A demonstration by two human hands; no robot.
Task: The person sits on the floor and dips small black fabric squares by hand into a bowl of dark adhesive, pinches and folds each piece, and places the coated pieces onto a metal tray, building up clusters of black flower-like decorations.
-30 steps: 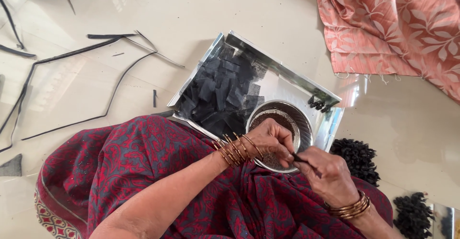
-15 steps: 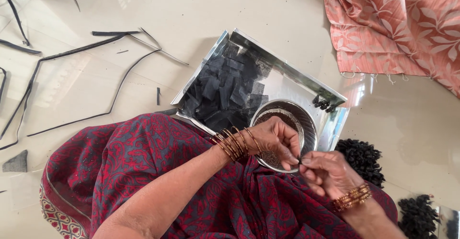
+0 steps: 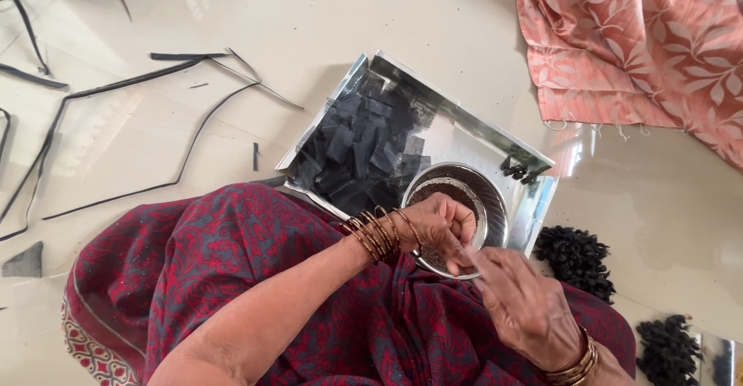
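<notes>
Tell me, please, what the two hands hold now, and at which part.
It cannot be told: the left hand and right hand meet fingertip to fingertip over the steel bowl, hiding anything pinched between them.

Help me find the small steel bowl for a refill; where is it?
In the head view, the steel bowl sits in the near right corner of the shiny tray, right of the black squares, partly under the left hand.

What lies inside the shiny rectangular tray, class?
The tray holds a pile of black pieces and a round steel bowl of dark grains. The left hand covers part of the bowl.
</notes>
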